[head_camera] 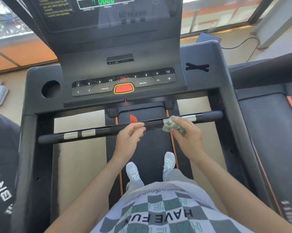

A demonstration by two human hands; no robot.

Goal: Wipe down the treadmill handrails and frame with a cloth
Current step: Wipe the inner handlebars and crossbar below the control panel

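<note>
Green and crumpled, the cloth (173, 126) sits bunched in my right hand (187, 135), fingers curled round it and pressing it against the crossbar (98, 132) just right of centre, beside a silver grip plate (189, 118). My left hand (130, 137) is at the middle of the same bar, fingers loosely bent with the tips at the bar's near side; it is half open and I cannot tell whether it actually grips the bar or only touches it. From here the bar runs across the view on a slant, lower at the left end where two more silver plates (79, 134) show, higher at the right. A red safety clip (133, 118) hangs on its cord from under the console (123, 81), dangling just behind the bar between my hands. On the console I see a red stop button (123, 88) ringed in yellow, rows of number keys, PROG and MODE labels, and a green 00:00 readout (106, 0) up on the screen. A round cup hole (50, 89) sits at the console's left. Below the bar, I stand on the black belt (150, 148) in pale shoes (132, 170), with orange stripes along the belt's edges. The frame's dark uprights (29, 148) flank the deck on both sides, and a second treadmill (266, 132) stands to the right
</note>
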